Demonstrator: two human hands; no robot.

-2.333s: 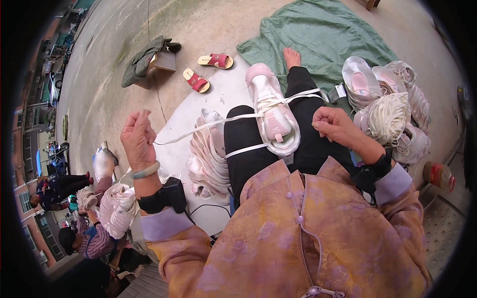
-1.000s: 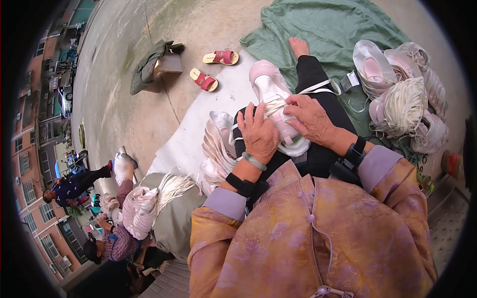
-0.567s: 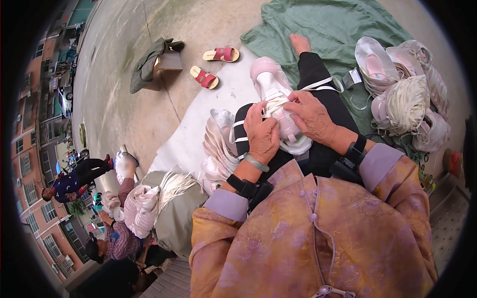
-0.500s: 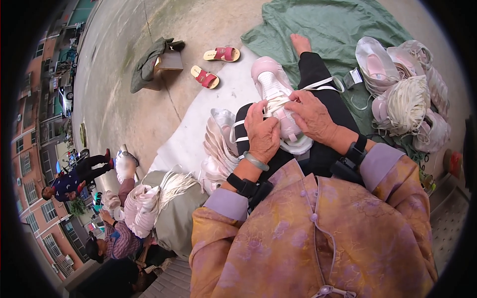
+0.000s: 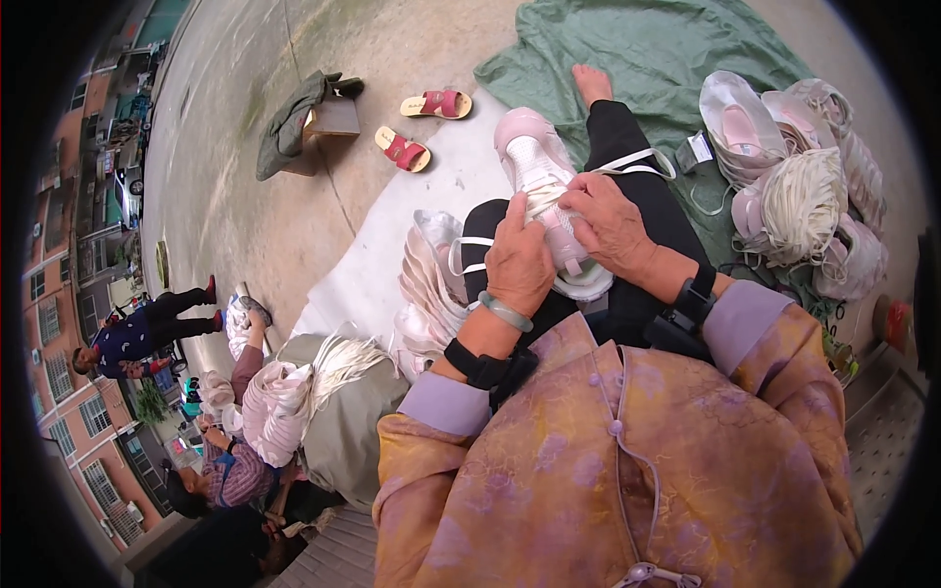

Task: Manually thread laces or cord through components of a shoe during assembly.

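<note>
A pink and white sneaker (image 5: 529,149) rests across my lap, its toe pointing away from me. White shoelace (image 5: 544,202) runs over its tongue, with long loose ends looping out to both sides over my black-trousered legs. My left hand (image 5: 520,260), with a pale bangle at the wrist, is closed at the left of the lacing, index finger pressed on the laces. From the right, my right hand (image 5: 612,225) pinches at the same lacing with thumb and forefinger. The fingertips partly cover the lace, so its exact path there is hidden.
Stacked pink-white shoe uppers (image 5: 431,284) lie left of my knee. More shoes with bundled laces (image 5: 804,206) sit at right on a green cloth (image 5: 627,49). Red slippers (image 5: 436,105) and a cloth-draped box (image 5: 333,120) stand ahead. Another person (image 5: 240,475) sits at lower left; one stands beyond.
My left hand has turned slightly, its index finger now stretched further up along the laces. My right hand has shifted a little up and left. The standing person in the background has moved.
</note>
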